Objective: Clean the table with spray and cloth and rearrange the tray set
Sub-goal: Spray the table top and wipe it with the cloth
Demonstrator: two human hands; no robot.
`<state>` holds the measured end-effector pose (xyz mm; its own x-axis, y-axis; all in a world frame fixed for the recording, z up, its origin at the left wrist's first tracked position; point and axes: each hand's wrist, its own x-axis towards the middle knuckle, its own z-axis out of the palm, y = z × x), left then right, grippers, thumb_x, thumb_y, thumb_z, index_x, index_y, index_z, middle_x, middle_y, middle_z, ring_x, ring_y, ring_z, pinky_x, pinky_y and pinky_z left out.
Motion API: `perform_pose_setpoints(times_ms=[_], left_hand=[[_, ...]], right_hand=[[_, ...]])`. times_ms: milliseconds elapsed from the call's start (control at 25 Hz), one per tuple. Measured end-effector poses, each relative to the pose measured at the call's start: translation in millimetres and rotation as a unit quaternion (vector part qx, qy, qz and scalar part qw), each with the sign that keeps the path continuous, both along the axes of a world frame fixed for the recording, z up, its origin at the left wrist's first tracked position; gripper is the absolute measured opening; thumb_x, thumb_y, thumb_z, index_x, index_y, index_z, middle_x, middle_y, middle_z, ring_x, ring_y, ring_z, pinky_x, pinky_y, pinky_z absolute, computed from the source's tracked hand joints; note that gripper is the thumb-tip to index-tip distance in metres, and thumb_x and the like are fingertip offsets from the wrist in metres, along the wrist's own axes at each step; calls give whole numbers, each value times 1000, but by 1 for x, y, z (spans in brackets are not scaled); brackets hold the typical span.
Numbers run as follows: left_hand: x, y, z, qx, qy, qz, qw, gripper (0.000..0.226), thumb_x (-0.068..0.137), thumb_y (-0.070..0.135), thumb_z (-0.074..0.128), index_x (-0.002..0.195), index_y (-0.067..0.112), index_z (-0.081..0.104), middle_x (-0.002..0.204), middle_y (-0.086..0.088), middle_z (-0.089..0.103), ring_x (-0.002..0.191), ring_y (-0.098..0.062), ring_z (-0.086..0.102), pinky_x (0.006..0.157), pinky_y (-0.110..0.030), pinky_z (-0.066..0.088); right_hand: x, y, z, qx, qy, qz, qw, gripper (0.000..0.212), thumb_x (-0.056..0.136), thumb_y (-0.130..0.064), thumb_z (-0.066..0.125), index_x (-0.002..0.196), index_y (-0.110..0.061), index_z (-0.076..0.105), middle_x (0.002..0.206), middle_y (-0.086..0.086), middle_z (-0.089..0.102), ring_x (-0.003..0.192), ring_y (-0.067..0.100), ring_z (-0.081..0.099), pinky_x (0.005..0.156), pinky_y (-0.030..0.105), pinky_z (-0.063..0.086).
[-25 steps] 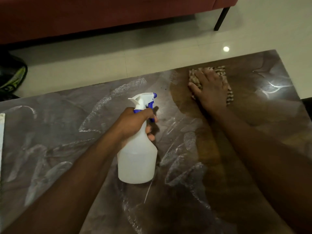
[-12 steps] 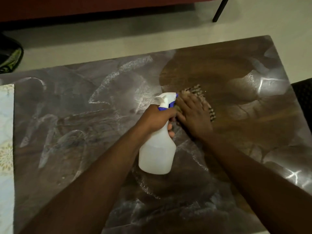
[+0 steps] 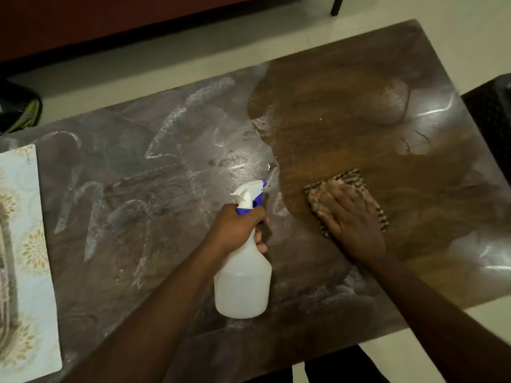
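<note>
On table (image 3: 166,167), cloth (image 3: 349,179) under right hand (image 3: 351,217)

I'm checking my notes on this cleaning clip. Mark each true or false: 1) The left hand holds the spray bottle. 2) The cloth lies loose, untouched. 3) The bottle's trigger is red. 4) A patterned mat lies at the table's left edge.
1) True: the left hand grips the spray bottle.
2) False: the right hand presses flat on the cloth.
3) False: it is blue.
4) True: the patterned mat lies on the table there.
</note>
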<state>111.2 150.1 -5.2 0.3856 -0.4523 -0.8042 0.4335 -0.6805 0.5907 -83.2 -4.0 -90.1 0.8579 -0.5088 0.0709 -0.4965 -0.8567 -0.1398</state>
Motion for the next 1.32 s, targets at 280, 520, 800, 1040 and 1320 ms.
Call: perform_pose_setpoints(times_ms=[280,520,800,1040,1320], left_hand=[[-50,2,-2,4,9,-16,1000,26,85,18,65,102,-1,71,48,-9,54,44,-28,58,62,-37,51],[-87,30,15,0,-7,-9,1000,21,89,15,61,99,0,72,48,-10,49,45,-27,51,53,-33,51],[-135,50,20,-8,11,12,1000,22,90,13,61,102,-1,73,46,-9,45,40,-25,47,54,-34,50],[-152,57,15,-8,12,1,1000,23,89,14,60,102,0,73,49,-11,47,43,-26,49,57,-35,47],[-142,90,9,-35,22,-9,999,21,79,12,64,86,-7,67,47,-12,45,43,-26,47,51,-34,47]], right_hand=[[-7,48,-8,1,-40,12,999,42,96,-45,34,131,-28,50,139,1,51,131,23,43,103,49,29],[-39,32,2,41,-58,-279,958,46,92,-47,42,130,-23,51,136,6,52,130,28,41,102,53,30],[-131,64,0,15,-45,-230,972,41,92,-48,44,129,-31,54,140,-5,49,132,20,40,104,51,27],[-141,134,-5,18,-40,8,999,42,90,-48,46,129,-32,54,140,-4,50,133,20,41,107,49,27],[-81,148,-6,44,-43,-153,986,48,90,-51,45,134,-32,46,142,-2,47,135,22,34,105,50,23]])
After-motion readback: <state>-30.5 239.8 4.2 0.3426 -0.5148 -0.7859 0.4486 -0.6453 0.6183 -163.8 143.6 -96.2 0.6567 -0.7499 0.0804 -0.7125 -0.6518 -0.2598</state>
